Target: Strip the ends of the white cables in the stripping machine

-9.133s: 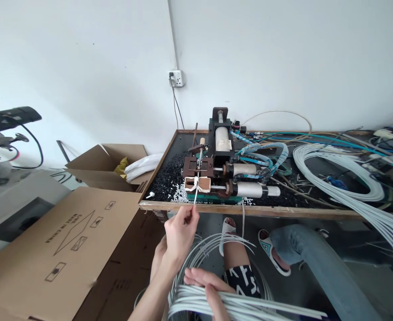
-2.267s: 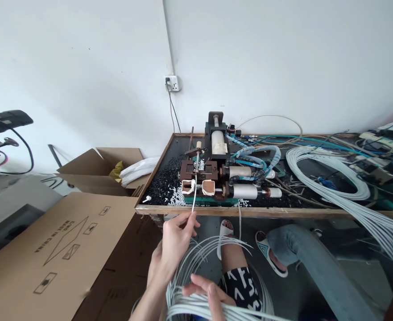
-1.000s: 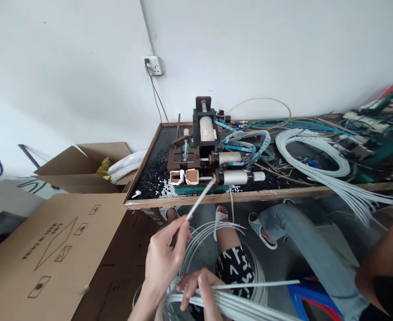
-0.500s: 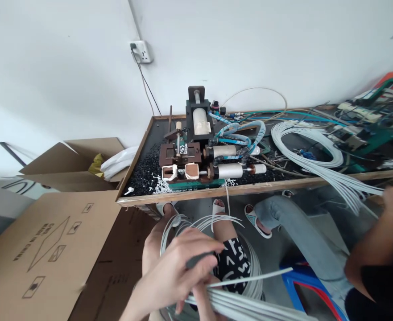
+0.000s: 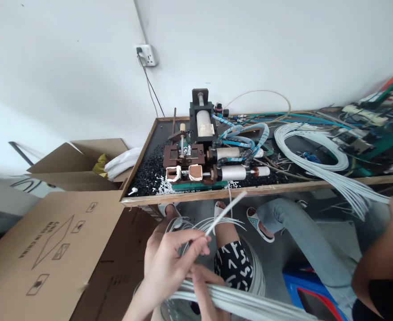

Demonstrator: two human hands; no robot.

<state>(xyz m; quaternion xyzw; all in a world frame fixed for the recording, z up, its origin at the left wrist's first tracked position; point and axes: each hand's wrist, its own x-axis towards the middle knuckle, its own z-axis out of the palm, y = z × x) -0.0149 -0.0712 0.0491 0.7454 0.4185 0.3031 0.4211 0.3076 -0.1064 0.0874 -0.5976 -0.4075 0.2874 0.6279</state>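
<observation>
Between the thumb and fingers of the left hand (image 5: 179, 256), one white wire (image 5: 226, 213) was pinched tightly, its free end pointing up and to the right. Below this grip, the right hand (image 5: 208, 287) was closed around a thick bundle (image 5: 253, 301) of similar wires. The single wire was probably light, springy and rather stiff, because its short end stood out straight; its smooth coating could perhaps slip a little. A pinch near the end, as here, seemed a good place for guiding it. The bundle was likely heavier, with strands that could slide apart, so a full hold suited it. Ahead of the grip stood a machine (image 5: 223, 154) with round metal cylinders and two brown blocks (image 5: 196, 172), bordered in ragged white. Black bits (image 5: 146, 171) were scattered beside it, on a wood-edged table (image 5: 189, 197).
</observation>
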